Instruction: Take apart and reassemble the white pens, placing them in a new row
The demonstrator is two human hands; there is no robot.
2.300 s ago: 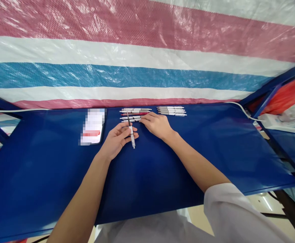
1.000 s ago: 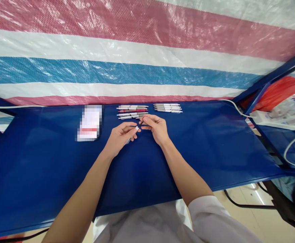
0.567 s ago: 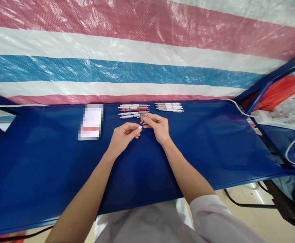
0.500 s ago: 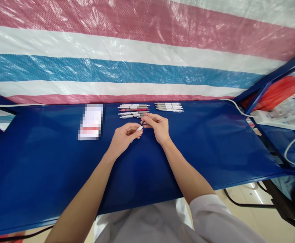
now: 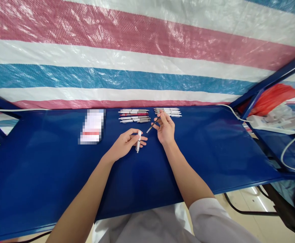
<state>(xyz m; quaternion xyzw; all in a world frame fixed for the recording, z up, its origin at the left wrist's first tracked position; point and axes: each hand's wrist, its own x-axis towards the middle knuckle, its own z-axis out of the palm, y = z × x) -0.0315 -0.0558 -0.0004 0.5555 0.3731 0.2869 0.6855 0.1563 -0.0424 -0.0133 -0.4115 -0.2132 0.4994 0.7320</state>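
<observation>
Between the thumb and fingers of my left hand [image 5: 124,143] is a white pen barrel [image 5: 138,141], held nearly upright above the blue table. My right hand [image 5: 166,128] pinches a thin dark pen refill [image 5: 153,124], which slants down and left toward the barrel. Refill and barrel are apart. Just beyond my hands lies a group of pens [image 5: 134,111], white and grey, with a red pen [image 5: 132,114] among them. A second group of white pens [image 5: 171,109] is to the right, partly covered by my right hand.
A blurred white packet with a red band [image 5: 91,126] lies on the blue table [image 5: 56,175], left of the pens. Striped plastic sheeting [image 5: 127,77] hangs behind. A white power strip [image 5: 271,123] with cables and a red plastic bag [image 5: 276,98] are at the right.
The refill is now out in my right hand, which has moved right and away from the left. My left hand has turned the barrel more upright and moved slightly down.
</observation>
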